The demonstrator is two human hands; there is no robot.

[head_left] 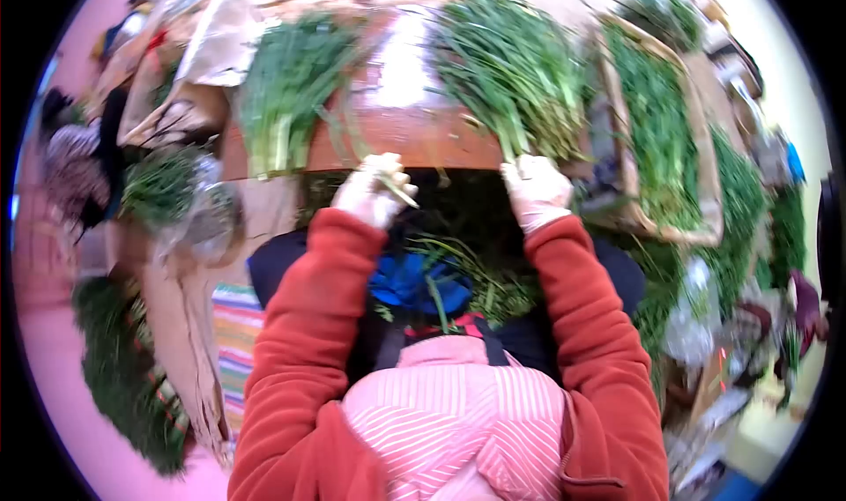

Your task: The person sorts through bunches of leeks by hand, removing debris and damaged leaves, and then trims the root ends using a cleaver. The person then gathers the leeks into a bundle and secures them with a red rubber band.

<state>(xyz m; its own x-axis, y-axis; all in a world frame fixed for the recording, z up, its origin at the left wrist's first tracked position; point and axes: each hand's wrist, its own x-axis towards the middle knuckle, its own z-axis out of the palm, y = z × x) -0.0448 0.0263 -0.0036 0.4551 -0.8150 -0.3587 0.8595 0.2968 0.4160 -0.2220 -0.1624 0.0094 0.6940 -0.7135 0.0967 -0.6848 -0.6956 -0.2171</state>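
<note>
My left hand [370, 192], in a pale glove, is closed at the table's front edge. From its fingers a thin green onion stalk [398, 189] sticks out, pale end towards me, with blurred leaves trailing up and left. My right hand [536, 188], gloved too, is closed on the pale stem ends of green onions at the front of the right pile [511, 69]. Its fingertips are partly hidden. Left of my left hand lies another bunch of green onions [295, 87], white stems pointing towards me. Both piles rest on the reddish-brown table [414, 140].
A long crate [709, 148] of dark greens stands at the right. Loose trimmings [493, 281] and something blue [419, 282] lie between my knees. Greens in a plastic bag [207, 206] are at the left, with a grass-like heap [123, 369] on the floor. Another person [75, 162] is at far left.
</note>
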